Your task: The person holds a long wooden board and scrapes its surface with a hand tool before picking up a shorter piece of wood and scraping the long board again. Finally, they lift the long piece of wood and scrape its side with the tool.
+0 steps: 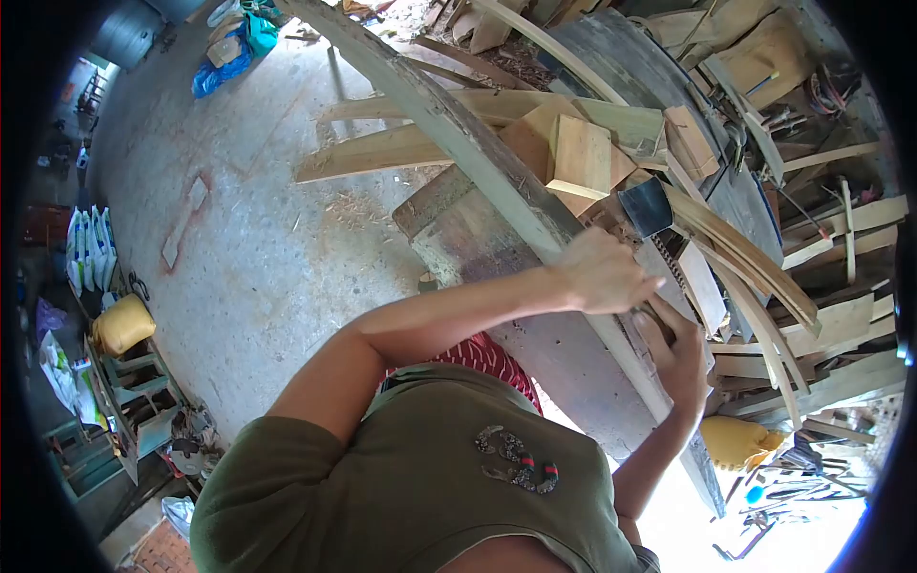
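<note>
A long, weathered wooden plank [468, 143] with a curved edge runs from the upper left down to the lower right, passing in front of my body. My left hand [602, 272] lies over the plank, its fingers curled in and what they hold hidden. Close beside it, my right hand [676, 353] is bent round something at the plank's edge; the fingers hide what it is. Just past my hands are a dark, flat-faced piece [646, 208] and a pale wooden block [581, 158].
Curved wooden strips [745, 253] and offcuts are heaped on the right. A wide wooden board [478, 234] sits under the plank. Concrete floor [248, 277] spreads to the left, with a yellow container [124, 323] at its edge. Another yellow container [735, 442] stands at the lower right.
</note>
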A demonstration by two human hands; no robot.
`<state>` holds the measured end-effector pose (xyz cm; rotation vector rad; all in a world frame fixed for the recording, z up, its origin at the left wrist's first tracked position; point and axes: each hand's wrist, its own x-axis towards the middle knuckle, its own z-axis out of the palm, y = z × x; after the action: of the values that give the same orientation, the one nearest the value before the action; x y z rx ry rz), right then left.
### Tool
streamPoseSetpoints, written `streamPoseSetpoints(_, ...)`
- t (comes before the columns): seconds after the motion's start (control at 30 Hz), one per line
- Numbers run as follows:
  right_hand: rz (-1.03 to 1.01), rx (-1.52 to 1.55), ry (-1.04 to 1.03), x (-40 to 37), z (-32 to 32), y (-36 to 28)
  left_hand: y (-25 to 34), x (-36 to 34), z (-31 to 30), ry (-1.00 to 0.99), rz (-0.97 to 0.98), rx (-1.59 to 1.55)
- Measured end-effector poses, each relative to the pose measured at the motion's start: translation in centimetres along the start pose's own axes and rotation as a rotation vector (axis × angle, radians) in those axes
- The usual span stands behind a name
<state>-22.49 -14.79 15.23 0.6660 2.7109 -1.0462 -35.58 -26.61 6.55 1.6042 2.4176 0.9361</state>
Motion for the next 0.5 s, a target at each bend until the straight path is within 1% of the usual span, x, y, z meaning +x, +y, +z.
streamPoseSetpoints(0.07, -0.01, -0.041, -0.014, 1.9, 1.6, -2.1, -2.1, -0.3, -2.2, -0.189, -0.095, 0.014)
streamPoseSetpoints(0.1, -0.021, -0.075, -0.031, 2.5, 2.2, -2.3, -3.4, -0.6, -2.6, -0.188, -0.091, 0.015)
streamPoseSetpoints(0.13, -0.022, -0.074, -0.03, 3.1, 3.2, -1.4, -4.8, -1.1, -2.8, -0.105, -0.079, 0.062)
streamPoseSetpoints(0.17, -0.153, -0.035, 0.048, 4.0, 4.7, 0.0, -5.7, -1.5, -2.8, -0.019, -0.072, 0.113)
streamPoseSetpoints(0.2, -0.289, 0.004, 0.122, 4.7, 5.4, 0.6, -5.3, -1.4, -3.5, -0.069, -0.106, 0.113)
streamPoseSetpoints(0.23, -0.302, 0.004, 0.114, 4.3, 4.7, 0.0, -4.6, -1.3, -3.8, -0.063, -0.119, 0.119)
streamPoseSetpoints(0.3, -0.081, -0.016, -0.005, 2.3, 2.4, -1.0, -2.7, -0.8, -3.3, -0.165, -0.109, 0.074)
streamPoseSetpoints(0.33, -0.091, -0.017, -0.017, 1.9, 1.9, 0.0, -1.8, -0.7, -2.3, -0.162, -0.124, 0.077)
streamPoseSetpoints(0.37, -0.186, -0.001, 0.009, 1.5, 1.1, 1.4, -0.9, -0.6, -1.0, -0.083, -0.091, 0.056)
streamPoseSetpoints(0.4, -0.276, 0.015, 0.038, 1.5, 0.7, 1.2, -0.3, -0.5, -1.3, -0.007, -0.055, 0.035)
streamPoseSetpoints(0.43, -0.276, 0.014, 0.034, 1.8, 0.7, 0.8, -0.5, -0.5, -1.8, -0.006, -0.059, 0.033)
streamPoseSetpoints(0.5, -0.169, 0.028, -0.031, 2.9, 1.1, -0.8, -1.8, -0.7, -3.5, -0.17, -0.151, 0.041)
